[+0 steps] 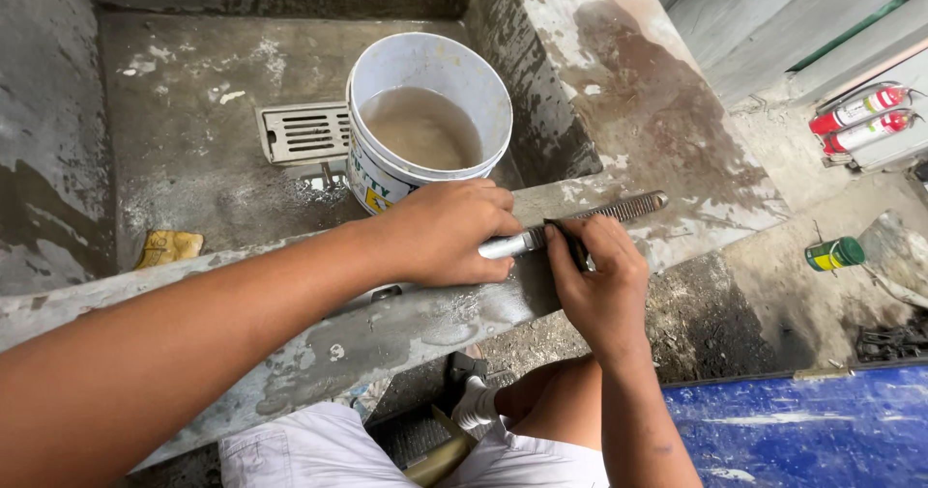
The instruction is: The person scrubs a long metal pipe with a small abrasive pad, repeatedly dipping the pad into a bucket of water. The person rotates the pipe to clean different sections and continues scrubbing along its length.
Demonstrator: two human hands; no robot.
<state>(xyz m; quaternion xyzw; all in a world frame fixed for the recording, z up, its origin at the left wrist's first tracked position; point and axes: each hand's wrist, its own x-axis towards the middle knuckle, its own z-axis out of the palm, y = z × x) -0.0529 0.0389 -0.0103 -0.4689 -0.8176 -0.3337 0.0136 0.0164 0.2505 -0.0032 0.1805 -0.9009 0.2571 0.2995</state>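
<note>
The left hand (pixel 447 232) wraps around the smooth end of a long metal rod (pixel 580 223), fingers curled shut over it, pinning it down on the concrete ledge (pixel 387 329) that forms the front rim of a wet basin. The rod lies nearly level along that surface, its ridged, threaded-looking end sticking out to the right past both hands. The right hand (pixel 597 280) comes up from below and presses a small dark piece (pixel 572 246) against the rod's middle, fingertips pinched tight on it; what that piece is cannot be told.

Just behind the left hand, inside the basin, stands 1 white bucket (pixel 425 121) holding murky water, its wall close to the knuckles but apart from them. A metal drain grate (pixel 304 132) sits on the basin floor left of the bucket, and a crumpled yellow scrap (pixel 169 247) lies farther left.

Off to the right on the ground are 2 red spray cans (pixel 860 119) side by side and 1 green can (pixel 835 253) lying on its side, both well apart from the hands.
</note>
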